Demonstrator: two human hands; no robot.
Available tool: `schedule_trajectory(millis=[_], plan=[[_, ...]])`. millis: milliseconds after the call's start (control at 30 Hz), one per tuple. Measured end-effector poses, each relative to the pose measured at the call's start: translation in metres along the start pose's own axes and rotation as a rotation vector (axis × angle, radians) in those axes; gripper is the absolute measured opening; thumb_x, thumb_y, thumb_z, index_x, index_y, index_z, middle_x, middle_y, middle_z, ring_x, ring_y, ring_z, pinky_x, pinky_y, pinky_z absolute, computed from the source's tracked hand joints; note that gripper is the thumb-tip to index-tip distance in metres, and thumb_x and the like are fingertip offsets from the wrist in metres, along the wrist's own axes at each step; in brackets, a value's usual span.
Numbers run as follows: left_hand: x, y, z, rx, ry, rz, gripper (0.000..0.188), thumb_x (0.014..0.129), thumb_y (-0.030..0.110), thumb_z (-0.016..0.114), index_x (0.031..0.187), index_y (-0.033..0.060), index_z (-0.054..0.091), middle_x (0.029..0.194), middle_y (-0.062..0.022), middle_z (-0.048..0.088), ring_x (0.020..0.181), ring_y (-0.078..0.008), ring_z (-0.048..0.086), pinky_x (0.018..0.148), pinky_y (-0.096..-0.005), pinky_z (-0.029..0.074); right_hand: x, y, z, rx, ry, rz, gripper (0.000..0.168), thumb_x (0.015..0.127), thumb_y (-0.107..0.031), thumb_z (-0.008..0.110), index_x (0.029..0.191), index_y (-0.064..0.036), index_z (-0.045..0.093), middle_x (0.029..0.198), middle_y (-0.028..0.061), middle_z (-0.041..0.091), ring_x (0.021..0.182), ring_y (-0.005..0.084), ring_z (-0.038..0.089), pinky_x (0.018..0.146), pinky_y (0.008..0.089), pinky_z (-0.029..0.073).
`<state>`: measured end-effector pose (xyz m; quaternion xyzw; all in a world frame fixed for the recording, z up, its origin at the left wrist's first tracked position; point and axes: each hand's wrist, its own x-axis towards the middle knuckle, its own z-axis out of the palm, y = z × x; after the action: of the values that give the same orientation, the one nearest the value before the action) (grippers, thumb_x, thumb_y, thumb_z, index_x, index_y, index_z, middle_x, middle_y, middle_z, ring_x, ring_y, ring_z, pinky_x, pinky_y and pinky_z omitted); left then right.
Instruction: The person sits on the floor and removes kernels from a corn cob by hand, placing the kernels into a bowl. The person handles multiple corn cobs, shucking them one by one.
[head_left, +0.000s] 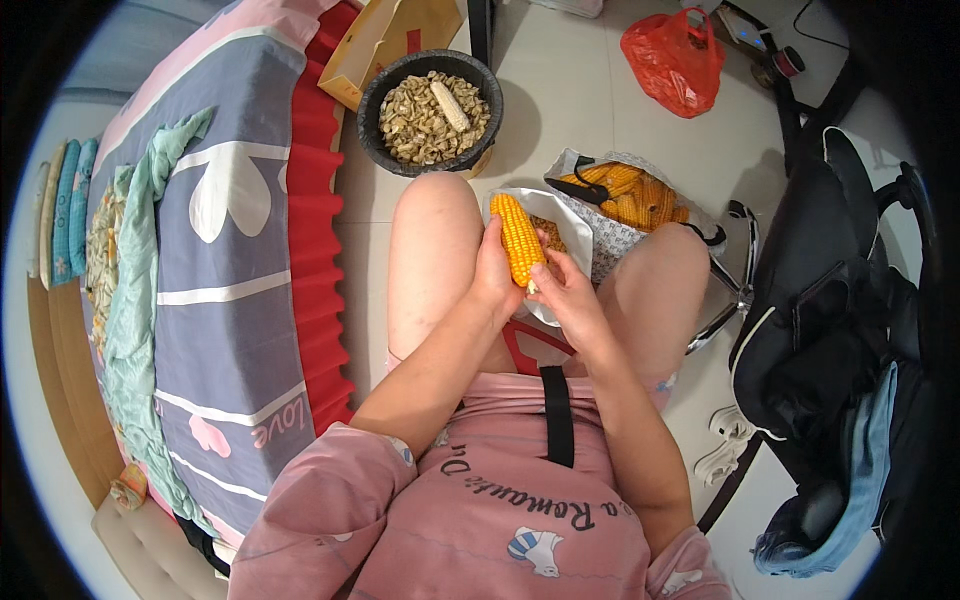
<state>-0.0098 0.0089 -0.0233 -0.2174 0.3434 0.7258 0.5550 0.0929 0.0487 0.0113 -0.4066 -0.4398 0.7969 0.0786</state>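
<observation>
A dried yellow corn cob, its kernels still on, is between my two hands above my lap. My left hand wraps it from the left side. My right hand holds its lower end, thumb near the pale stub. Behind the cob is an open white bag with loose kernels inside. A patterned bag beyond my right knee holds several unshelled cobs. Past my left knee, a black-lined bin contains peanut-shell-like husks and a bare, pale cob.
A bed with a red ruffled skirt runs along the left. Behind the bin is a cardboard box or paper bag. A red plastic bag lies on the floor. At right are a black office chair and white shoes.
</observation>
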Motion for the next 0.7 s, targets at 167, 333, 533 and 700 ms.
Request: schedule_trajectory(millis=[167,333,533,700], plan=[[0.003,-0.005,-0.003,0.036,-0.006,-0.004,0.046,0.088,0.047,0.025,0.098,0.0061,0.044,0.082,-0.0114,0.053,0.075,-0.0246,0.052,0.07,-0.0443,0.045,-0.005,-0.003,-0.001,-0.098,-0.035,-0.068,0.043,0.085,-0.016,0.053,0.12,0.005,0.039,0.105,0.0097,0.054,0.092,0.013,0.053,0.076,0.0248,0.046],[0.004,-0.005,-0.003,0.031,-0.017,-0.032,0.046,0.089,0.047,0.025,0.099,0.0068,0.043,0.078,-0.0112,0.053,0.07,-0.0242,0.052,0.066,-0.0421,0.046,-0.01,-0.006,0.0,-0.146,-0.035,-0.108,0.038,0.085,-0.013,0.052,0.117,0.006,0.043,0.103,0.009,0.055,0.089,0.0117,0.054,0.076,0.0237,0.046],[-0.002,-0.004,-0.001,0.122,0.013,-0.007,0.046,0.09,0.046,0.023,0.099,0.0049,0.043,0.076,-0.011,0.052,0.069,-0.0227,0.052,0.065,-0.0367,0.047,-0.006,0.001,0.0,-0.41,0.039,-0.082,0.041,0.082,-0.015,0.047,0.117,0.004,0.043,0.094,0.0146,0.058,0.08,0.0171,0.058,0.072,0.0257,0.046],[-0.006,-0.006,0.004,0.21,0.086,0.047,0.046,0.09,0.046,0.025,0.101,0.0045,0.043,0.077,-0.0107,0.052,0.068,-0.0215,0.052,0.063,-0.036,0.048,0.002,0.01,0.002,-0.663,0.143,-0.044,0.041,0.081,-0.018,0.041,0.116,0.002,0.043,0.089,0.0196,0.058,0.078,0.0218,0.058,0.072,0.0282,0.045]])
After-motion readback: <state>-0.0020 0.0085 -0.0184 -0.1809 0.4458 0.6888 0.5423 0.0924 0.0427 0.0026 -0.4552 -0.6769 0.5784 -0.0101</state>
